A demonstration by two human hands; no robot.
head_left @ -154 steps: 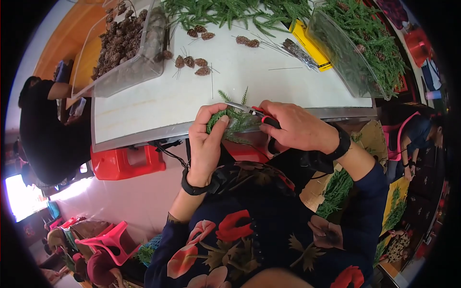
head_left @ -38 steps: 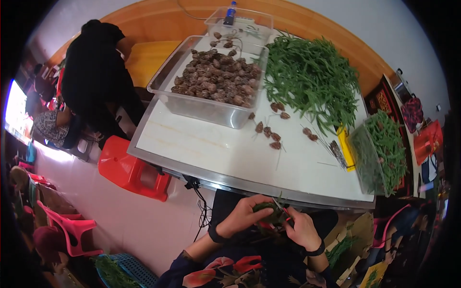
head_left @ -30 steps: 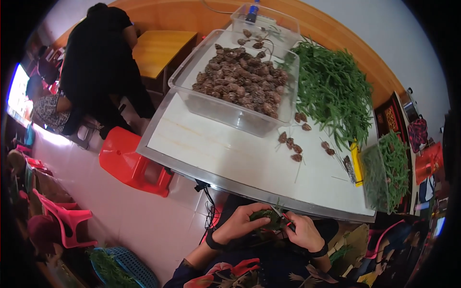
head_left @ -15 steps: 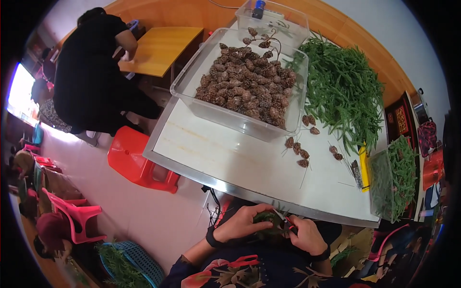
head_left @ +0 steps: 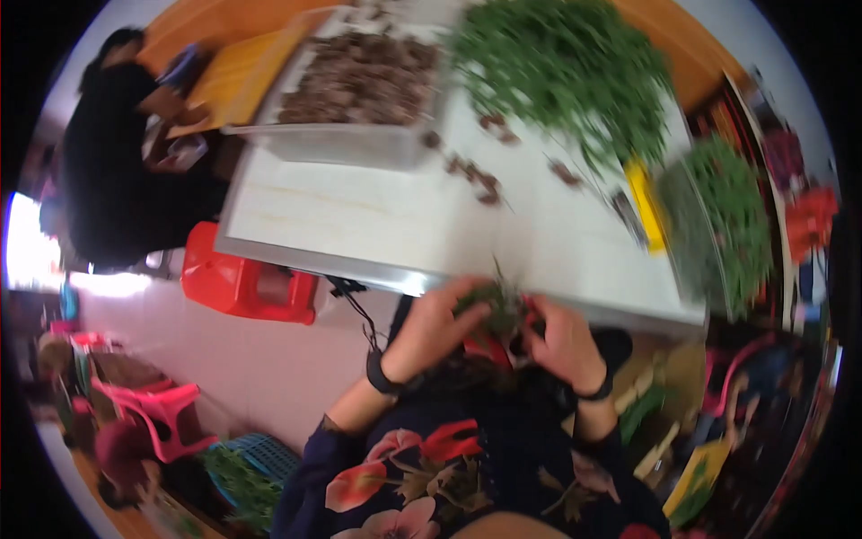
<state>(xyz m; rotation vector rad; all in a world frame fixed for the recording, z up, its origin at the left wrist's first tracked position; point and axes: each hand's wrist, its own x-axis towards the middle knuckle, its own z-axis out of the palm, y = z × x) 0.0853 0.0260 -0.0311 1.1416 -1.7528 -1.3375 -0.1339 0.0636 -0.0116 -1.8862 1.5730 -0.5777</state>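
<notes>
In front of me, at the table's near edge, my left hand point(head_left: 429, 331) is closed on a bunch of green artificial sprigs point(head_left: 492, 304). My right hand point(head_left: 569, 349) grips red-handled scissors point(head_left: 528, 314) against the right side of that bunch. Motion blur smears the blades and the fingertips. Beyond my hands lie loose brown pine cones point(head_left: 473, 176) with thin wire stems. Farther off stands a clear plastic bin point(head_left: 350, 144) heaped with more cones, and a large pile of green sprigs point(head_left: 566, 67) is to its right.
A white table point(head_left: 359, 216) with a metal edge spans the front. At its right are a yellow strip point(head_left: 643, 207) and a clear bin of greenery point(head_left: 696, 238). A red stool point(head_left: 242, 278) and a blue basket point(head_left: 260, 454) stand left. A person in black point(head_left: 126, 171) works far left.
The view has tilted down, so the table and bin sit higher in it. Both hands appear farther up, still holding the sprigs and scissors. The person in black now shows a clear container in hand.
</notes>
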